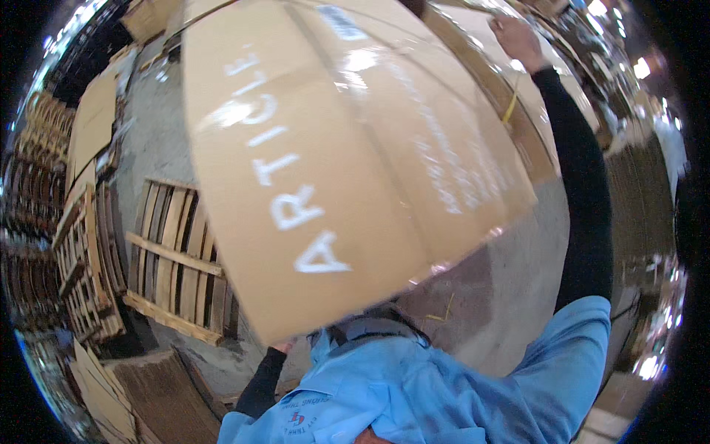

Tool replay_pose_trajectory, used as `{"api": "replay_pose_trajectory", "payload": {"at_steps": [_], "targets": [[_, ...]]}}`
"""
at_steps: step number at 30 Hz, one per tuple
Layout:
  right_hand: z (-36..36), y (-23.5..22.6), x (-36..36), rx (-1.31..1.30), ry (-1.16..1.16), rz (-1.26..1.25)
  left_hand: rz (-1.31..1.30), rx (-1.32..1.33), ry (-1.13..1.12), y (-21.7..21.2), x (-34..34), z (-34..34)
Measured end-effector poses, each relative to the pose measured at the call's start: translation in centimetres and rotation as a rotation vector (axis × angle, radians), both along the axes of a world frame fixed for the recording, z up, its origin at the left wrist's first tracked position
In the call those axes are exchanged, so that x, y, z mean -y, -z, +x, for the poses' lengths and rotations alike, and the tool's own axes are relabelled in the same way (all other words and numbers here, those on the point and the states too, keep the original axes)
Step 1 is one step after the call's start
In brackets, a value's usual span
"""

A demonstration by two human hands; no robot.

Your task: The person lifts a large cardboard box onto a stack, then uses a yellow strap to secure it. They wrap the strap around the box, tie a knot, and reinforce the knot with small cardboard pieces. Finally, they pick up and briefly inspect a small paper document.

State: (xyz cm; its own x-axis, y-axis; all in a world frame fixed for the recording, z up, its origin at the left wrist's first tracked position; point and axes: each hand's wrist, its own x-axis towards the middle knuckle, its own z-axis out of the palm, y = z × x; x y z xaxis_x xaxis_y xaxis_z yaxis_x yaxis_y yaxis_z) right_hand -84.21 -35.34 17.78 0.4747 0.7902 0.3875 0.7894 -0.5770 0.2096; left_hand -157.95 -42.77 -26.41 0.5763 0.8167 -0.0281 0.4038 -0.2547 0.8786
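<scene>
A large brown cardboard carton (pixel 399 200) with white lettering and shiny clear tape fills the middle of the head view, tilted in front of my body. At its lower left corner my left hand (pixel 281 346) shows only in a small part; its fingers are hidden behind the carton. My right arm reaches far forward along the right side. Beyond the carton's right edge, my right hand (pixel 518 43) is closed, with the fingers curled, over another pale carton (pixel 543 92). What it grips, if anything, I cannot make out.
A wooden pallet (pixel 175 255) lies on the concrete floor to the left, beside more pallets (pixel 89 274) leaning or stacked. Flat cardboard (pixel 95 111) lies at the far left, and brown cardboard (pixel 159 392) at the near left. A yellow strap piece (pixel 441 317) is on the floor.
</scene>
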Motion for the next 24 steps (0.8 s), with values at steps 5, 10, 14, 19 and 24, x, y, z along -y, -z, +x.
{"api": "replay_pose_trajectory", "payload": {"at_steps": [5,10,14,19,24], "targets": [[3.8,-6.6,16.1,0.136,-0.259,0.248,-0.653,0.273,-0.265,-7.5,0.9,5.8],[4.6,-8.1,28.8,-0.240,-0.291,0.341,-0.660,0.471,-0.559,-9.3,5.7,13.9],[8.6,-10.3,39.1,-0.304,-0.136,0.264,-0.609,0.516,-0.367,-11.4,7.1,23.9],[11.0,-9.2,43.7,-0.625,-0.301,0.358,-0.501,0.670,-0.341,-12.6,9.9,36.3],[14.1,-5.5,40.9,-0.361,-0.235,-0.018,-0.287,0.561,-0.714,-12.7,12.3,40.9]]}}
